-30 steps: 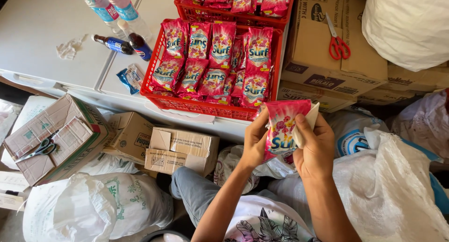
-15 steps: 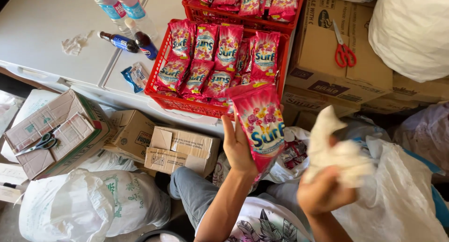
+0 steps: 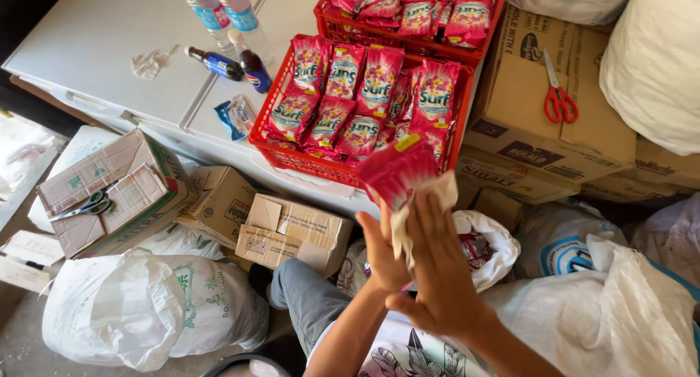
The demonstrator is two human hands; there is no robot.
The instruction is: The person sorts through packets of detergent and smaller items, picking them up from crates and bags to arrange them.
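My left hand (image 3: 380, 247) holds a pink detergent packet (image 3: 397, 169) upright, just in front of the near red basket (image 3: 292, 152). My right hand (image 3: 437, 271) presses a white cloth (image 3: 426, 200) flat against the packet's side, palm towards my left hand. The basket is filled with several rows of the same pink packets (image 3: 357, 92). A second red basket (image 3: 328, 25) with more packets stands behind it on the white tabletop (image 3: 95, 49).
Red scissors (image 3: 560, 100) lie on a cardboard box (image 3: 525, 129) at the right. Bottles (image 3: 219, 12) stand on the table. Grey scissors (image 3: 87, 202) rest on a box at the left. An open white bag (image 3: 499, 242) of packets and white sacks (image 3: 131, 311) surround my legs.
My right hand, which was off to the right with the cloth bunched in it, has come back against the packet. The packet has turned edge-on and risen towards the basket.
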